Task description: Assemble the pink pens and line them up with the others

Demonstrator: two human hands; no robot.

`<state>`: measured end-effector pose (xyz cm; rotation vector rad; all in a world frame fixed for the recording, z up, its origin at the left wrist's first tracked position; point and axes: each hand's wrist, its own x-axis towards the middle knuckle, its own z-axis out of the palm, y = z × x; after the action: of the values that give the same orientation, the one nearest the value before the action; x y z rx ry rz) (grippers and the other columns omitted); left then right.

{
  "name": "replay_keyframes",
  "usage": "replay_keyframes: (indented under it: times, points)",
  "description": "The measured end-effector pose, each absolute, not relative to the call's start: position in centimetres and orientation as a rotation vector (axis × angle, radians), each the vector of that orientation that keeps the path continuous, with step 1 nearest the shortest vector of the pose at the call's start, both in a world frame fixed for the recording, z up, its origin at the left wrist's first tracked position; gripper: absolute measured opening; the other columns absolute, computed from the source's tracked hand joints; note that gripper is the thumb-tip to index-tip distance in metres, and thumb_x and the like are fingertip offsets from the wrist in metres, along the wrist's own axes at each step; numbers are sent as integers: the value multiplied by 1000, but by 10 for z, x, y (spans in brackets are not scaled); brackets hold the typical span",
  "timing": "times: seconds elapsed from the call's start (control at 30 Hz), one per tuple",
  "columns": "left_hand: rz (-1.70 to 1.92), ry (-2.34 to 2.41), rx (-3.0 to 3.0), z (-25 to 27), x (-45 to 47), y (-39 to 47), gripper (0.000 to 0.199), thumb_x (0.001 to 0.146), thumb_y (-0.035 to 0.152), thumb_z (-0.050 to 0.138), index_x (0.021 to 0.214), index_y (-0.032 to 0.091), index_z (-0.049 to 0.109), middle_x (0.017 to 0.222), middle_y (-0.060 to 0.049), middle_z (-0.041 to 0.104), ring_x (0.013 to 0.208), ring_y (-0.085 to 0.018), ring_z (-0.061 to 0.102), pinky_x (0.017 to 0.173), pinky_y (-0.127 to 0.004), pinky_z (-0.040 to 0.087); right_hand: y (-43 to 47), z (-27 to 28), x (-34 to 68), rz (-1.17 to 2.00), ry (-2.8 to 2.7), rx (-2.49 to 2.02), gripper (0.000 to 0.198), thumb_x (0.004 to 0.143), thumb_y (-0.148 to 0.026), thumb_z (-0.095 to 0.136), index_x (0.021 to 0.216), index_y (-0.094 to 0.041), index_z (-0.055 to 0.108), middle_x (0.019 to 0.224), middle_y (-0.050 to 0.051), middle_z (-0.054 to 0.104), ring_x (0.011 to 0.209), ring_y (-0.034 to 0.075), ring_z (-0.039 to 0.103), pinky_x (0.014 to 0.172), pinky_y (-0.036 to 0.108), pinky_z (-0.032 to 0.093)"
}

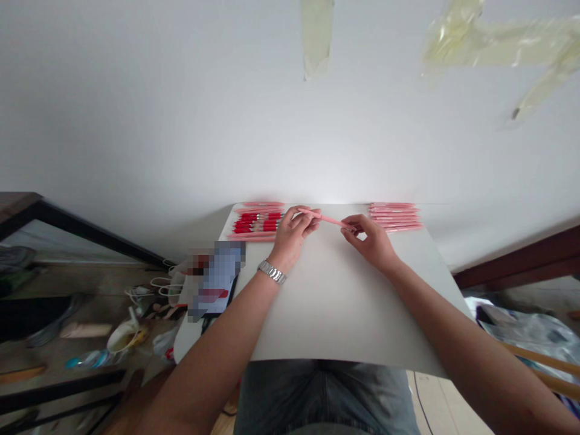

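Observation:
A slim pink pen (330,220) is held up over the far part of the white table (335,302), slanting down to the right. My left hand (296,226), with a metal watch on its wrist, pinches the pen's left part. The fingertips of my right hand (368,237) are closed on its right end; the tip there is partly hidden. Just left of my left hand lie red pens (260,226) with pink ones above and below, partly covered by that hand. To the right of my right hand, several pink pens (394,216) lie side by side in a row.
A blurred-out screen device (222,278) lies at the table's left edge. The white wall (290,121) stands right behind the table. On the floor at left are a cup (123,336), a bottle (90,359) and bags. At right is a plastic-wrapped pile (530,332).

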<state>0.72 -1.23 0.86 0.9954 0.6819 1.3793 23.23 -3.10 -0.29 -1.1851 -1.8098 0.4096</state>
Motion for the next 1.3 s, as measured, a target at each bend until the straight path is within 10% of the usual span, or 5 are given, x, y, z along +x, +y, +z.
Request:
replay_keyframes:
  times: [1.3]
  points:
    - [1391, 644, 1027, 9, 8, -13, 28, 89, 38, 79, 103, 21, 62, 113, -11, 77, 118, -24, 71, 101, -39, 56, -36, 4, 231, 614, -1803, -1137, 31, 103, -52, 54, 110, -23, 61, 91, 6, 75, 77, 19, 72, 71, 33, 58]
